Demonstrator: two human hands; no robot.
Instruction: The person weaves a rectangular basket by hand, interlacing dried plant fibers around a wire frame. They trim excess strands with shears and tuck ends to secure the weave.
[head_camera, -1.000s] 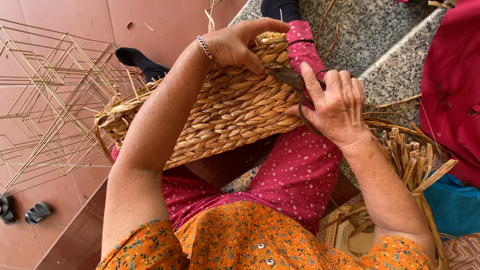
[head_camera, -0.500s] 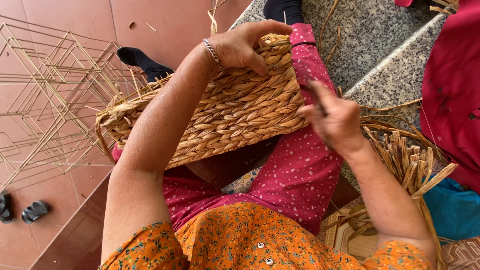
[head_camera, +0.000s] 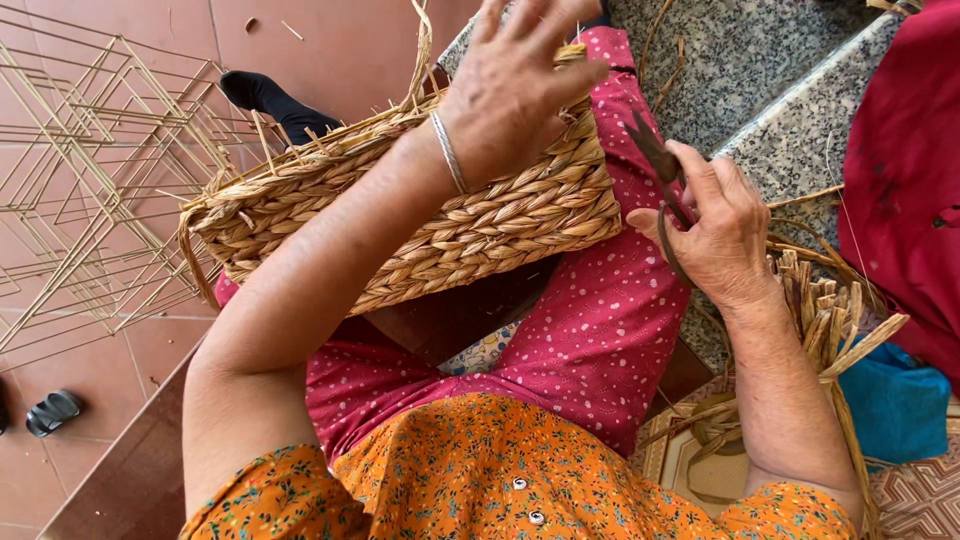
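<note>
One woven straw basket (head_camera: 400, 215), long and braided, lying across the lap on pink dotted trousers (head_camera: 590, 330), loose strand ends sticking up from its far rim. Two bare hands at work: left hand (head_camera: 515, 85), wearing one thin silver bracelet (head_camera: 447, 150), resting on the right end of the basket with fingers spread loosely over the rim; right hand (head_camera: 710, 225), just beside that end but not touching the weave, closed around one pair of dark scissors (head_camera: 655, 165), thumb laid along the handle, blades pointing up and away. One bundle of cut straw stalks (head_camera: 825, 310) behind the right wrist, on a grey speckled stone step (head_camera: 760, 60). One wire frame (head_camera: 80, 170) of thin yellow rods on the red tiled floor (head_camera: 330, 50) at left. Interior of basket hidden by the left forearm; contents impossible to tell
</note>
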